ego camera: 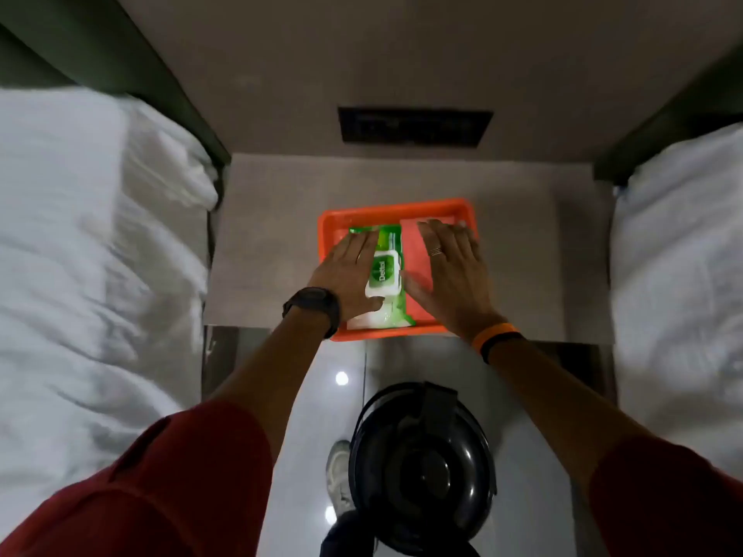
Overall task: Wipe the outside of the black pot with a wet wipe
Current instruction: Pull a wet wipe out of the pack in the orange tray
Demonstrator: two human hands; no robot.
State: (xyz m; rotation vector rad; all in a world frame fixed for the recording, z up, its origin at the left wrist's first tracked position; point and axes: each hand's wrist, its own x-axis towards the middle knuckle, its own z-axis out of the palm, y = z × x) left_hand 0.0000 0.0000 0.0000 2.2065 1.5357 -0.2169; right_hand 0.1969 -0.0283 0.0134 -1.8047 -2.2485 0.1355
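Note:
A green wet wipe pack (386,275) with a white flip lid lies in an orange tray (396,208) on a grey bedside table (265,235). My left hand (347,271) rests flat on the pack's left side, thumb at the lid's near edge. My right hand (452,271) lies flat, fingers spread, over the tray's right half beside the pack. The black pot (422,464) with its lid and handle sits low in front of me, over the glossy floor.
White bedding lies on the left bed (92,275) and on the right bed (679,295), flanking the narrow aisle. A dark wall panel (416,126) sits behind the table. A white shoe (337,476) shows on the tiled floor beside the pot.

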